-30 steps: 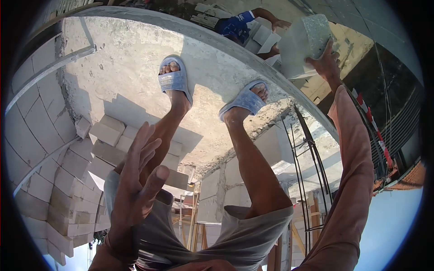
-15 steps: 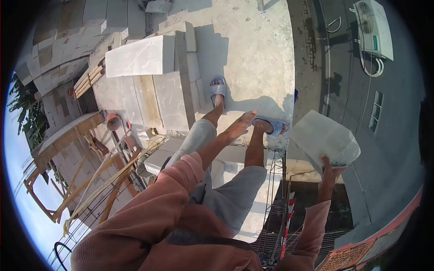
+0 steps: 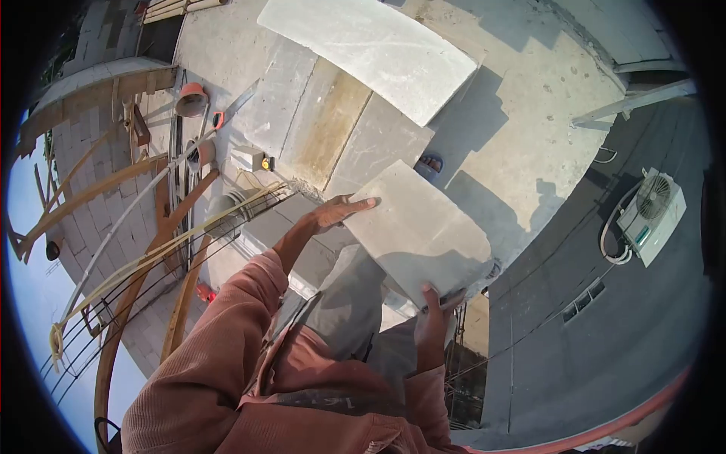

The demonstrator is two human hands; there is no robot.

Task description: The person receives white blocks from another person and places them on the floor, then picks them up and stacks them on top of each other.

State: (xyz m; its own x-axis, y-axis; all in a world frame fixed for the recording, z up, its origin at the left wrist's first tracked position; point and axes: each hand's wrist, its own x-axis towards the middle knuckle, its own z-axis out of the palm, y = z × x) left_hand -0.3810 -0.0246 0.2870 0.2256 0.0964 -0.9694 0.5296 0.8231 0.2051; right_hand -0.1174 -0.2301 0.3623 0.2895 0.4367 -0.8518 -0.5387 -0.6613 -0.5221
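Observation:
A pale grey lightweight concrete block (image 3: 420,223) is held in front of my body, with a shadow across its lower part. My left hand (image 3: 338,212) grips its left corner, the thumb lying on the top face. At the lower end of the block my right hand (image 3: 437,309) is closed on the edge with the thumb up; its other fingers are mostly hidden underneath. Just beyond the held block, a larger white block (image 3: 370,53) lies on top of a stack of grey blocks (image 3: 276,98). One sandalled foot (image 3: 429,166) shows past the held block.
On the left are a reddish bucket (image 3: 191,100), a yellow tape measure (image 3: 268,163), wooden beams (image 3: 132,303) and long thin steel bars (image 3: 151,265). The concrete floor (image 3: 529,98) ends at an edge on the right, beyond which an air-conditioner unit (image 3: 652,216) is mounted on a grey wall.
The block has come from my right side to in front of me. My left hand, open and free before, now grips it too. The view has turned toward the block stack.

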